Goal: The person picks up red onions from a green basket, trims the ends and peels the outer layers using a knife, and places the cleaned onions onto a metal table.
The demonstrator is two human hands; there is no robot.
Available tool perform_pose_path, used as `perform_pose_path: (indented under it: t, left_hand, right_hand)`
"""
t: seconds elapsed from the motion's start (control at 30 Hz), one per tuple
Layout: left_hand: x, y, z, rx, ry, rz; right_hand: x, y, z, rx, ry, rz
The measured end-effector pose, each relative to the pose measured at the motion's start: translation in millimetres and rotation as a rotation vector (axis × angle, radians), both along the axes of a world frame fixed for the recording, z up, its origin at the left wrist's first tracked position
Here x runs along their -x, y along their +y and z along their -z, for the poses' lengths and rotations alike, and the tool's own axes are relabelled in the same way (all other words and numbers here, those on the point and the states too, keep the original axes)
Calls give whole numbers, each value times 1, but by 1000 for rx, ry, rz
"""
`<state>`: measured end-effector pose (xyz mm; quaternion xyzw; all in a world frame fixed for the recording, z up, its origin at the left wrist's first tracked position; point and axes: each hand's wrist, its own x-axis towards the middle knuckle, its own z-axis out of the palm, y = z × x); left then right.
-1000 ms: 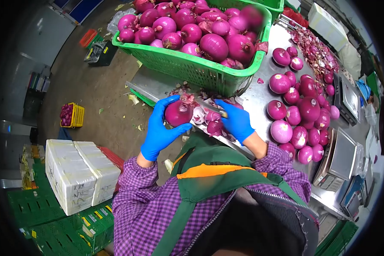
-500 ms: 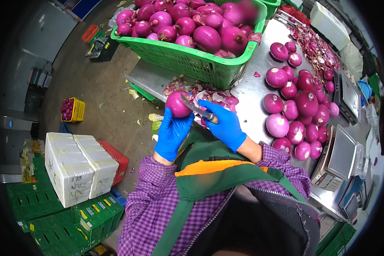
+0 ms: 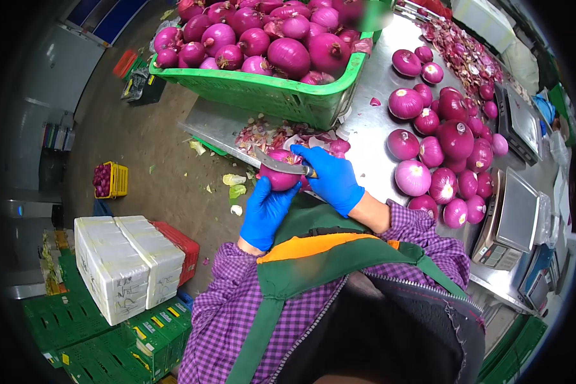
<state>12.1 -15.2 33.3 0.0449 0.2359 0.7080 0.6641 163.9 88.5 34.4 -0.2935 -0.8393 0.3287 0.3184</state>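
My left hand (image 3: 265, 211), in a blue glove, is wrapped round the lower left side of a red onion (image 3: 278, 176). A knife (image 3: 280, 164) with a curved blade is in my right hand (image 3: 331, 179), also gloved in blue. Its blade lies across the upper part of the onion, tip toward the upper left. Just beyond the hands, onion skins (image 3: 262, 134) are scattered at the edge of the metal table (image 3: 381, 121). On the right of the table sits a group of smooth onions (image 3: 456, 137).
A green crate (image 3: 249, 86) full of onions stands on the table ahead. Scales (image 3: 515, 208) are at the right, with a skin heap (image 3: 461, 51) behind. White foam boxes (image 3: 118, 269) and green crates (image 3: 77, 320) stand lower left; a yellow basket (image 3: 118, 180) is on the floor.
The onion and both hands have come lower in the view. The knife has turned flatter and now crosses the onion's top. The surroundings have shifted slightly with the camera.
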Motion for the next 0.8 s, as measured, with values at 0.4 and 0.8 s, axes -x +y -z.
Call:
perform_pose_path:
  t: [0.4,0.8]
  left_hand:
    - [8,-9,-24,-228,101,4]
    - [13,10,-10,247,-327,278]
  right_hand:
    - [-44,11,102,275,-176,307]
    - [-21,13,-9,6,-52,-119]
